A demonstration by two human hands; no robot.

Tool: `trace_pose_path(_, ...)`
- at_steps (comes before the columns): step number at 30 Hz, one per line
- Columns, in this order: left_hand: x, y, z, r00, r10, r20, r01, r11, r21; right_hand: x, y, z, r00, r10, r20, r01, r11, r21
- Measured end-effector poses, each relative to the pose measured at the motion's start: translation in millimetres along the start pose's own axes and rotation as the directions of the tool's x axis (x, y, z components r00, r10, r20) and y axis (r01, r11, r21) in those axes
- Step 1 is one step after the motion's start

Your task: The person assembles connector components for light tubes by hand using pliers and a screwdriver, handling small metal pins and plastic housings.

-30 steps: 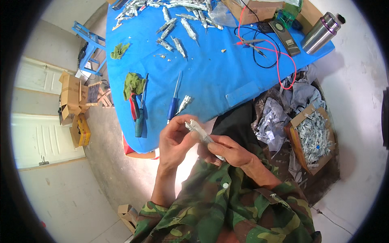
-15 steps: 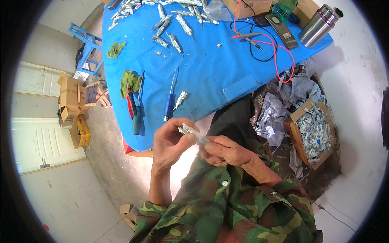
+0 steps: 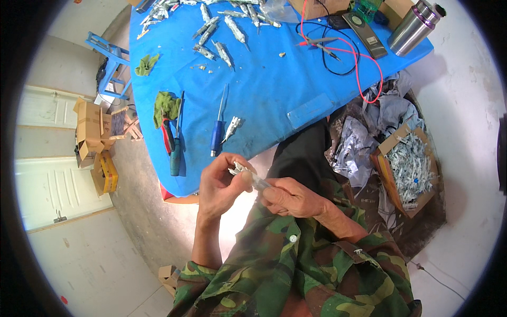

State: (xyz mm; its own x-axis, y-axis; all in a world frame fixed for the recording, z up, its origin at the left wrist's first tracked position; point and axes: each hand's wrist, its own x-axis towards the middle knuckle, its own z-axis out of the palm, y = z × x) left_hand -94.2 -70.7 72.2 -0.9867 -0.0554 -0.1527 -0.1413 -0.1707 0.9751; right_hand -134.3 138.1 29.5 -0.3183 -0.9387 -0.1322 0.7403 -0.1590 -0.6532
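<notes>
Above my lap, both hands grip one slim white-and-grey plastic part [image 3: 259, 183]. My left hand [image 3: 215, 190] pinches its white, pronged end between thumb and fingers. The grey end is held by my right hand [image 3: 296, 198], with the thumb on top and the fingers curled underneath; part of it is hidden there. Just beyond, on the blue-covered table [image 3: 253, 105], lie a similar white part [image 3: 232, 128] and a blue-handled screwdriver [image 3: 217, 138]. Farther left are a teal-handled screwdriver [image 3: 176, 159], red-handled pliers [image 3: 168, 136] and a green cloth [image 3: 165, 105].
Several similar parts [image 3: 235, 31] are heaped at the table's far side. Test leads [image 3: 357, 68], a meter-like device [image 3: 365, 36] and a steel flask [image 3: 414, 29] stand far right. An open carton [image 3: 409, 169] full of white pieces sits low at right, beside grey plastic sheeting [image 3: 353, 150].
My hands keep nearly the same place and hold on the part, which has shifted slightly between the fingers. The view has moved a little, so the table appears slightly more to the left.
</notes>
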Motion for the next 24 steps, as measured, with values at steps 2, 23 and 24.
trace_pose_path(2, 1, -3, -2, 1.000, -0.013, -0.001, 0.013, 1.000, 0.004, 0, 2, -1, 1.000, 0.010, -0.009, -0.010, 1.000, 0.004)
trace_pose_path(23, 5, -5, -3, 0.990, -0.116, -0.080, 0.133, 0.958, 0.254, 2, 3, -3, 0.951, -0.247, -0.185, -0.030, 0.525, -0.851)
trace_pose_path(24, 5, -7, -1, 0.988, -0.116, -0.099, 0.139, 0.953, 0.269, 3, 6, 0, 0.945, -0.273, -0.182, -0.044, 0.445, -0.894)
